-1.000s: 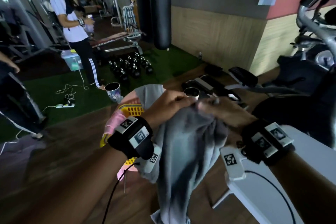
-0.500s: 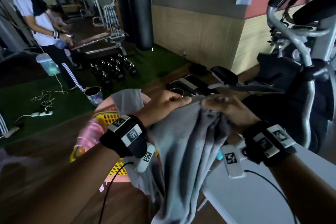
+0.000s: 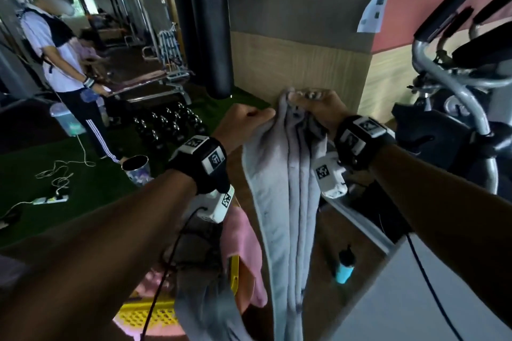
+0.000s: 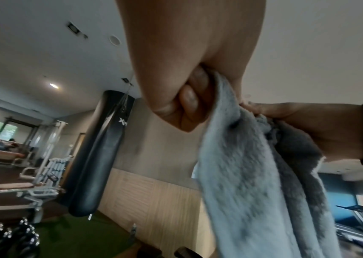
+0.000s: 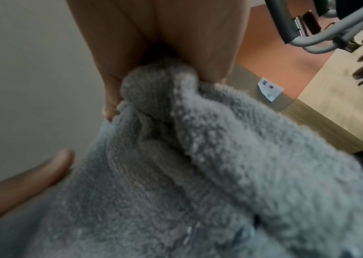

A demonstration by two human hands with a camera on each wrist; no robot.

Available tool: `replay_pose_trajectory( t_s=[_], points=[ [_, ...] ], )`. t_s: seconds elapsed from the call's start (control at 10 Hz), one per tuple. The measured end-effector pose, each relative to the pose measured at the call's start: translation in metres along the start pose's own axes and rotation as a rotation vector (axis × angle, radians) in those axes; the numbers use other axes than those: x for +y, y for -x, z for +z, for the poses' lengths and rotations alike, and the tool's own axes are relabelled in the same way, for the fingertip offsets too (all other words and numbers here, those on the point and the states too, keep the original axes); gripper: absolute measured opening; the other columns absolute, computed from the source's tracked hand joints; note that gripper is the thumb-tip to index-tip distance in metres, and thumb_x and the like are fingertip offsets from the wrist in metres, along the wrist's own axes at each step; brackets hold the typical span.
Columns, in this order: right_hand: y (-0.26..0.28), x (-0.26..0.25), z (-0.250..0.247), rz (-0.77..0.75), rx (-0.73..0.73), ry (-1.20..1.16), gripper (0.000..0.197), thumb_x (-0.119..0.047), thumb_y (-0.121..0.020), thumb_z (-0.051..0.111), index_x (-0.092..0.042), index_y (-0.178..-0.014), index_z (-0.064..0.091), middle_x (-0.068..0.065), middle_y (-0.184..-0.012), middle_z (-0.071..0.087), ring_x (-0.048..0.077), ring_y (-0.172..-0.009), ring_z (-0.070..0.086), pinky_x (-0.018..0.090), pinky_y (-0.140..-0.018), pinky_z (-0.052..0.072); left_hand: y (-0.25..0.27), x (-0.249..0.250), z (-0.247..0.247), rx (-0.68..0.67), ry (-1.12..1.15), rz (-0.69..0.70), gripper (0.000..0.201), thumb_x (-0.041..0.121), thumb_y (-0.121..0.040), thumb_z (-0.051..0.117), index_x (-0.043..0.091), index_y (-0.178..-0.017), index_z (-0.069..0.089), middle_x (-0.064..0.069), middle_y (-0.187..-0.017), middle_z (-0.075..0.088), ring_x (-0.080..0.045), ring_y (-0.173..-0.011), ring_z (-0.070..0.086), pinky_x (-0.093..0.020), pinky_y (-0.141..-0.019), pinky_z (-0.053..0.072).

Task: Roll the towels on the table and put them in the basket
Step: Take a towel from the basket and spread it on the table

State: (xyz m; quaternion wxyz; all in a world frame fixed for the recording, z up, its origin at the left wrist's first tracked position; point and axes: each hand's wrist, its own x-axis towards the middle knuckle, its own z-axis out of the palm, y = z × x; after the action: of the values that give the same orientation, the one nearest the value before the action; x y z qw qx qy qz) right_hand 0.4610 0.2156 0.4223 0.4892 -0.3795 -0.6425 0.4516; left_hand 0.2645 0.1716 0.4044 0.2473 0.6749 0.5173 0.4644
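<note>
A grey towel [image 3: 285, 202] hangs in long folds from both raised hands. My left hand [image 3: 246, 122] grips its upper left edge in a closed fist, and the left wrist view shows the fingers [image 4: 189, 99] curled over the cloth [image 4: 253, 174]. My right hand [image 3: 313, 105] pinches the bunched top corner; the right wrist view is filled with the towel [image 5: 198, 174]. Below my left arm sits the yellow basket [image 3: 149, 315], with a pink towel [image 3: 243, 246] and another grey towel [image 3: 210, 307] draped over it. The white table [image 3: 415, 299] shows at lower right.
A teal bottle [image 3: 345, 268] stands on the wooden floor by the table leg. An exercise bike [image 3: 457, 108] is at the right. A punching bag [image 3: 205, 22], dumbbells [image 3: 166, 124], a metal cup [image 3: 135, 167] and a standing person [image 3: 63, 69] are further back left.
Both hands have lifted the grey towel higher and moved closer together, so it now hangs in a narrow length. The head view has swung right and down.
</note>
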Motion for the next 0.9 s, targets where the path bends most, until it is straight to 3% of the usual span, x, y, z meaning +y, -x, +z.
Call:
replay_pose_trajectory(
  t_s=[0.1,0.2,0.3,0.4,0.5,0.6,0.7,0.8,0.9],
  points=[
    [-0.053,-0.016,-0.015,-0.09,-0.019,0.011,0.027,-0.023,-0.085,0.071,0.003,-0.079,0.065,0.011,-0.076,0.063,0.018,-0.069,0.058,0.031,-0.067,0.049,-0.036,0.008,-0.015,0.037,-0.079,0.051,0.064,0.052,-0.075,0.065,-0.012,-0.076,0.062,-0.005,-0.067,0.054,-0.01,-0.064,0.048,-0.028,-0.06,0.036],
    [-0.082,-0.01,-0.039,-0.143,-0.08,0.111,0.038,-0.026,-0.082,0.073,0.01,-0.089,0.062,0.013,-0.082,0.064,0.019,-0.073,0.058,0.034,-0.07,0.049,-0.055,0.004,-0.013,0.06,-0.175,0.117,0.055,0.049,-0.081,0.062,-0.003,-0.064,0.056,-0.001,-0.059,0.047,-0.008,-0.058,0.043,-0.029,-0.055,0.031],
    [-0.087,0.028,-0.07,-0.113,-0.163,0.316,0.026,-0.024,-0.079,0.077,-0.001,-0.088,0.07,0.008,-0.082,0.067,0.015,-0.074,0.059,0.03,-0.068,0.047,-0.046,-0.017,0.018,0.059,-0.201,0.064,0.053,0.05,-0.08,0.061,-0.002,-0.069,0.061,0.001,-0.062,0.046,-0.006,-0.06,0.04,-0.029,-0.055,0.029],
    [-0.074,0.09,-0.123,-0.048,-0.272,0.63,0.023,-0.047,-0.074,0.075,-0.033,-0.092,0.071,-0.009,-0.088,0.069,0.007,-0.084,0.063,0.028,-0.076,0.049,-0.014,-0.05,0.075,0.013,-0.268,-0.057,0.049,0.051,-0.077,0.059,0.007,-0.057,0.051,0.008,-0.053,0.035,-0.001,-0.049,0.03,-0.026,-0.049,0.024],
    [-0.042,0.176,-0.191,-0.004,-0.345,0.986,0.031,-0.055,-0.081,0.057,-0.031,-0.097,0.068,0.003,-0.1,0.069,0.022,-0.095,0.064,0.032,-0.08,0.047,0.045,-0.109,0.135,-0.084,-0.406,-0.157,0.048,0.051,-0.079,0.052,0.01,-0.055,0.048,-0.003,-0.053,0.043,-0.004,-0.05,0.039,-0.025,-0.053,0.032],
    [0.029,0.266,-0.26,0.209,-0.281,1.17,0.04,-0.042,-0.095,0.043,-0.012,-0.114,0.064,0.019,-0.117,0.063,0.035,-0.105,0.06,0.041,-0.09,0.048,0.134,-0.171,0.2,-0.212,-0.446,-0.346,0.054,0.057,-0.076,0.044,0.007,-0.058,0.052,-0.01,-0.056,0.05,-0.012,-0.055,0.046,-0.036,-0.057,0.038],
    [0.13,0.341,-0.314,0.462,-0.4,1.284,0.037,-0.042,-0.096,0.047,-0.021,-0.124,0.06,0.011,-0.129,0.058,0.033,-0.114,0.057,0.039,-0.091,0.044,0.231,-0.201,0.27,-0.425,-0.396,-0.478,0.043,0.058,-0.075,0.041,0.02,-0.055,0.045,0.0,-0.051,0.037,0.002,-0.052,0.031,-0.03,-0.056,0.026],
    [0.226,0.382,-0.366,0.717,-0.453,1.318,0.045,-0.058,-0.092,0.044,-0.034,-0.128,0.057,0.008,-0.131,0.059,0.031,-0.118,0.055,0.035,-0.092,0.04,0.304,-0.192,0.354,-0.642,-0.278,-0.499,0.04,0.057,-0.081,0.046,0.024,-0.058,0.043,0.002,-0.05,0.036,0.001,-0.051,0.035,-0.03,-0.054,0.027],
    [0.299,0.404,-0.423,0.847,-0.332,1.341,0.039,-0.039,-0.098,0.046,-0.018,-0.129,0.056,0.019,-0.122,0.061,0.038,-0.109,0.058,0.044,-0.092,0.046,0.335,-0.168,0.421,-0.846,-0.14,-0.481,0.043,0.042,-0.088,0.051,0.022,-0.054,0.034,0.006,-0.049,0.033,-0.004,-0.052,0.034,-0.031,-0.054,0.025]
  ],
)
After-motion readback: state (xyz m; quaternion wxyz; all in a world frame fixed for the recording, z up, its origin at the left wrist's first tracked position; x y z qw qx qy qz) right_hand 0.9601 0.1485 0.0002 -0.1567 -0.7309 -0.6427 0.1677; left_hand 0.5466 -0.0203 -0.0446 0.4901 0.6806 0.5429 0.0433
